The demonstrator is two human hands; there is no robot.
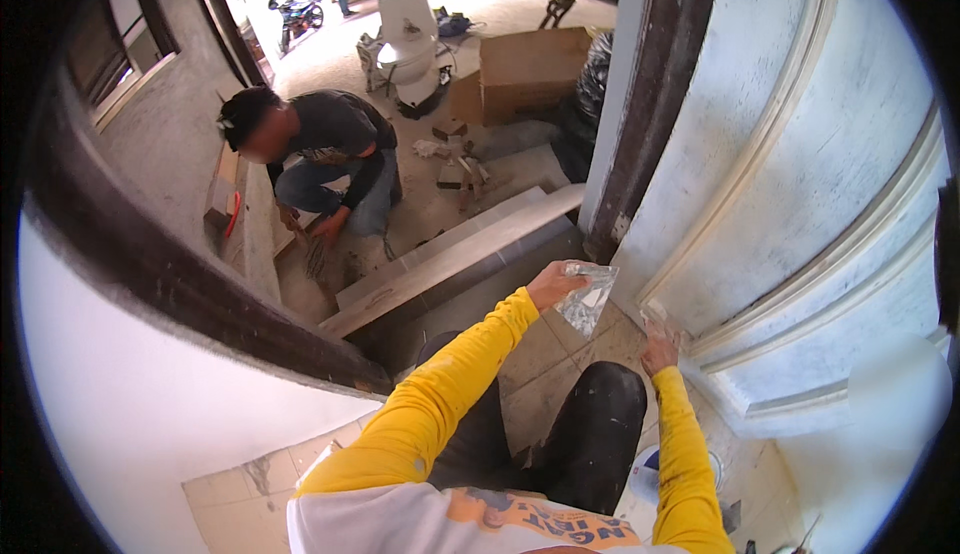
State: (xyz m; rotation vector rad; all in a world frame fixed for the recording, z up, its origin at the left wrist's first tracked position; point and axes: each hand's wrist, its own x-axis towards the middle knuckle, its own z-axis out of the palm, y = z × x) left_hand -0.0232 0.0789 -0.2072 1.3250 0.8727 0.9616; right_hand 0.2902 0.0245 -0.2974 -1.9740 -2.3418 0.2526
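Observation:
My left hand [553,286] is closed round the narrow end of a putty knife [588,301]. Its wide, flat, triangular blade is silvery and smeared with white, and it points down over the floor tiles. My right hand [660,346] is by the lower edge of the white door [740,184], fingers toward the panel. Those fingers look closed, with a small whitish patch at their tips; what they hold is too small to make out. Patchy grey-white smears cover the door's panels and mouldings.
A white bucket [648,476] stands partly under my right forearm. A board [450,266] lies across the doorway, with the dark door frame [655,94] beside it. Beyond, a person [335,154] crouches, working low down. Farther out are a cardboard box [535,72] and a white toilet [407,39].

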